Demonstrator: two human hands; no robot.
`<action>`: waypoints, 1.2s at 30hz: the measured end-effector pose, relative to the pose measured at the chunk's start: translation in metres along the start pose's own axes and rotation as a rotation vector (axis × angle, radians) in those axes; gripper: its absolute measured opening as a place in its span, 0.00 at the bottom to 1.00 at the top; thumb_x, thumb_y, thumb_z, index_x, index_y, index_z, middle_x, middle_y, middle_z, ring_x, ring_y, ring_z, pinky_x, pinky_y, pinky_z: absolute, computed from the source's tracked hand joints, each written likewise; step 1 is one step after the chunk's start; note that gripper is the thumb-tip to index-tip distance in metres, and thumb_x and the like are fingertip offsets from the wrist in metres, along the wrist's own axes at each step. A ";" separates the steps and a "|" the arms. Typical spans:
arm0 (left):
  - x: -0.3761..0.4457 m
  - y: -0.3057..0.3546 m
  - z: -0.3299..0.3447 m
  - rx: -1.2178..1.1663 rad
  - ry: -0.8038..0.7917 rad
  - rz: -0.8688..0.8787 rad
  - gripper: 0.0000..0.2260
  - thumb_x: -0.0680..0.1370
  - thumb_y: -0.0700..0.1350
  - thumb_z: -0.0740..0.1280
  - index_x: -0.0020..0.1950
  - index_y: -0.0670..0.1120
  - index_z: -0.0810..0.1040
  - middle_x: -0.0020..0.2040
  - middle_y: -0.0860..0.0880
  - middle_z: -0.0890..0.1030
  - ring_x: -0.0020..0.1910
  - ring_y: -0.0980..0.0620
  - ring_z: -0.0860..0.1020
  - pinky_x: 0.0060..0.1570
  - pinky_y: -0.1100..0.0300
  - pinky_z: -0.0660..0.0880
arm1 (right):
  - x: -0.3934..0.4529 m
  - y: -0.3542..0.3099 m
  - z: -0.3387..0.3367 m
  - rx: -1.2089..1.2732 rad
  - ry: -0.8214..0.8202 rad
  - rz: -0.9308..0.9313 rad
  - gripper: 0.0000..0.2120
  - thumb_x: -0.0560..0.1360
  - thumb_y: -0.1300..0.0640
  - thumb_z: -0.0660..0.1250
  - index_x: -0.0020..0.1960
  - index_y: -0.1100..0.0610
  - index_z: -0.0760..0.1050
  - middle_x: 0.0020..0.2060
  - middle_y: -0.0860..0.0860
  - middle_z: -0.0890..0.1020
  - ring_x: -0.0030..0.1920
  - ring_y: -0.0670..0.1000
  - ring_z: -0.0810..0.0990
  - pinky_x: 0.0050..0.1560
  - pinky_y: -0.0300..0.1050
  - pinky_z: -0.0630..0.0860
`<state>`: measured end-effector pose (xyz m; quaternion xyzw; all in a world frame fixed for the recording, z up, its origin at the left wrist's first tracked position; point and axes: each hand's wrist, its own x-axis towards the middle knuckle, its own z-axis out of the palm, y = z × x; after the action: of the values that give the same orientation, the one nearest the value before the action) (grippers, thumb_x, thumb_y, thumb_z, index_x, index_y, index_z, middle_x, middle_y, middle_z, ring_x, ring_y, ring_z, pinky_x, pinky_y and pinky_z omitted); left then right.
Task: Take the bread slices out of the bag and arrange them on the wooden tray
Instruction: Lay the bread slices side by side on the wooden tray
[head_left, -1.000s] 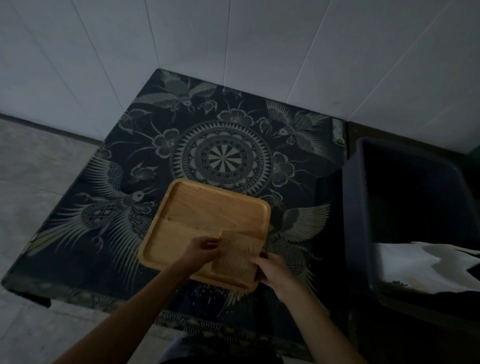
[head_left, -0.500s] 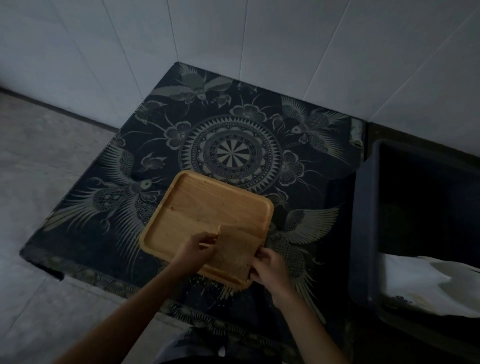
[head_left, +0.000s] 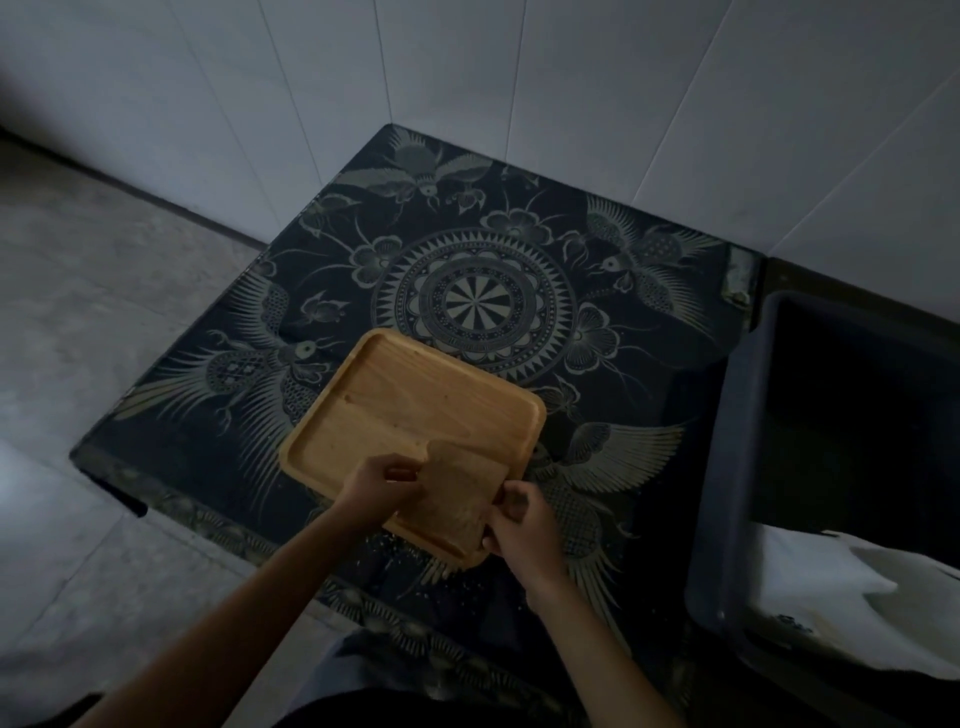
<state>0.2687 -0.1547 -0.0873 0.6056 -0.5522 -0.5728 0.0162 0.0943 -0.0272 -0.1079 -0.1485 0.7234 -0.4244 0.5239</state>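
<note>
Pinching the bread slice (head_left: 457, 488) between both hands — left hand (head_left: 382, 480), right hand (head_left: 514, 514) — I hold it over the wooden tray's (head_left: 415, 400) near-right corner.

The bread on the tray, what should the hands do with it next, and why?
Probably let go. The bread slice seems to lie flat in the near corner of the wooden tray, with the left hand and right hand pinching its edges. The rest of the tray is bare, so more slices are needed.
</note>
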 end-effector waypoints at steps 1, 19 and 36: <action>0.000 0.000 0.000 -0.043 -0.004 -0.026 0.11 0.77 0.40 0.71 0.60 0.43 0.82 0.56 0.43 0.84 0.49 0.49 0.81 0.46 0.57 0.78 | 0.000 -0.001 0.000 0.000 0.006 -0.002 0.11 0.77 0.54 0.74 0.53 0.43 0.74 0.47 0.48 0.83 0.37 0.47 0.85 0.41 0.50 0.87; 0.031 0.005 -0.047 -0.275 -0.328 -0.144 0.09 0.77 0.42 0.72 0.57 0.44 0.84 0.49 0.45 0.85 0.45 0.49 0.81 0.42 0.59 0.76 | -0.006 -0.035 0.038 0.164 0.128 0.134 0.09 0.73 0.52 0.78 0.53 0.47 0.84 0.37 0.49 0.89 0.30 0.48 0.84 0.30 0.39 0.80; 0.094 -0.014 -0.164 0.160 -0.243 0.137 0.12 0.77 0.38 0.72 0.60 0.43 0.82 0.43 0.49 0.85 0.36 0.55 0.83 0.36 0.64 0.80 | 0.025 -0.054 0.164 0.067 0.137 0.149 0.17 0.77 0.44 0.73 0.64 0.46 0.75 0.55 0.47 0.84 0.53 0.49 0.84 0.57 0.53 0.83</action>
<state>0.3698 -0.3145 -0.1033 0.4920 -0.6341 -0.5935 -0.0602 0.2164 -0.1514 -0.0970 -0.0475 0.7518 -0.4176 0.5080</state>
